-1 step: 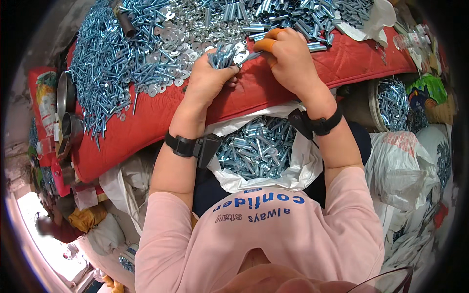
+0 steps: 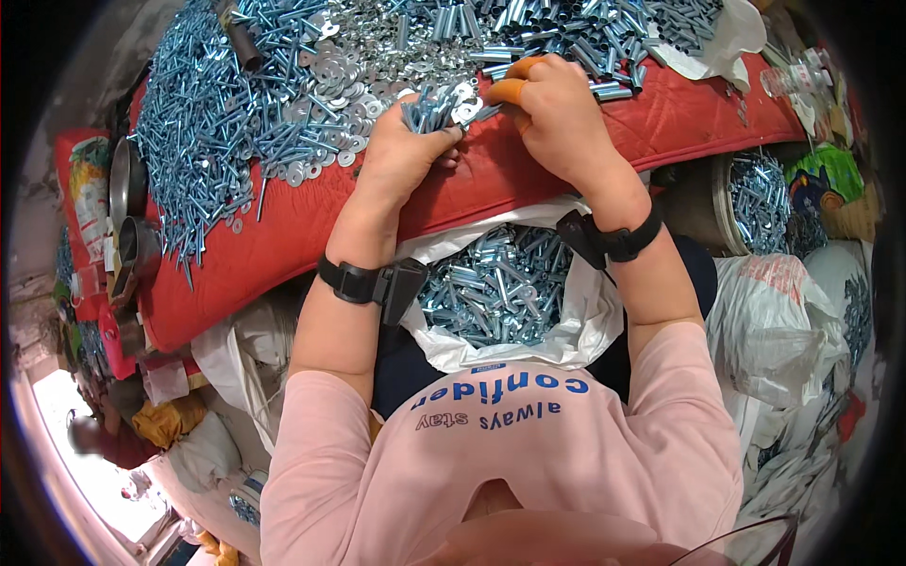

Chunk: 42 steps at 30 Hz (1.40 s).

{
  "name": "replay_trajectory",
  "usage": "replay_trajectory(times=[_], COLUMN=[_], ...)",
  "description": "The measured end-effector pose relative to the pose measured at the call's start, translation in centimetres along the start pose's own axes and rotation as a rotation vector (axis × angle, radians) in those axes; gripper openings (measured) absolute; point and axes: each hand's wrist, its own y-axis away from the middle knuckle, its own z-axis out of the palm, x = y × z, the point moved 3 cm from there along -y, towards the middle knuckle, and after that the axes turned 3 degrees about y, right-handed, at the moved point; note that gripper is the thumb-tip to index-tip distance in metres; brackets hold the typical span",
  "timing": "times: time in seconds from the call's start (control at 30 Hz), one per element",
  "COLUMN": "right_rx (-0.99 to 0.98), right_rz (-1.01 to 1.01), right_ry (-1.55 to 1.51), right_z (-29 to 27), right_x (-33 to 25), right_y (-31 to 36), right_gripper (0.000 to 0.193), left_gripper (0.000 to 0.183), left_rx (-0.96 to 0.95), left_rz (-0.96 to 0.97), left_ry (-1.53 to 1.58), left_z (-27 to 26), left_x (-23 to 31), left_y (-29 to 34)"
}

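My left hand (image 2: 401, 146) is closed around a bundle of bolts (image 2: 429, 111), thin zinc-coloured shanks pointing up out of the fist. Flat washers (image 2: 466, 106) sit at the right side of this bundle. Just to the right, my right hand (image 2: 562, 118) has orange covers (image 2: 510, 91) on its fingers. Those fingers are curled inward close to the bundle, and what their tips hold, if anything, is hidden. Both hands are over the near part of a red quilted cloth (image 2: 453, 189).
Heaped on the cloth are bolts (image 2: 198, 132), loose washers (image 2: 344, 80), nuts (image 2: 425, 61) and metal sleeves (image 2: 604, 38). A white sack (image 2: 599, 325) at my lap holds assembled fasteners (image 2: 495, 283). At right stand a bucket of bolts (image 2: 755, 203) and a plastic bag (image 2: 774, 311). Metal pans (image 2: 127, 179) are at left.
My right hand's fingertips have shifted very slightly beside the bundle. My left hand stays in place with its bolts.
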Motion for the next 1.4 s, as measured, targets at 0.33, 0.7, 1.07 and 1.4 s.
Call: replay_trajectory(times=[0.33,0.7,1.07,1.4], right_rx=[-0.250,-0.106,-0.160,-0.092], right_rz=[0.240,0.161,0.573,0.247], right_ry=[-0.819,-0.069,-1.137,-0.824], right_z=[2.8,4.9,4.3,3.8], right_x=[0.0,1.5,0.9,0.3], right_y=[-1.6,-1.4,-0.1,0.0], right_gripper=[0.019,0.010,0.015,0.018], left_gripper=[0.013,0.014,0.021,0.020], left_rx=[-0.133,0.021,-0.013,-0.074], left_rz=[-0.128,-0.057,-0.066,-0.116], left_ry=[0.226,0.208,0.156,0.097], left_z=[-1.3,-1.7,-1.8,-1.7], left_x=[0.8,0.3,0.5,0.6], left_y=[0.7,-0.1,-0.1,0.1])
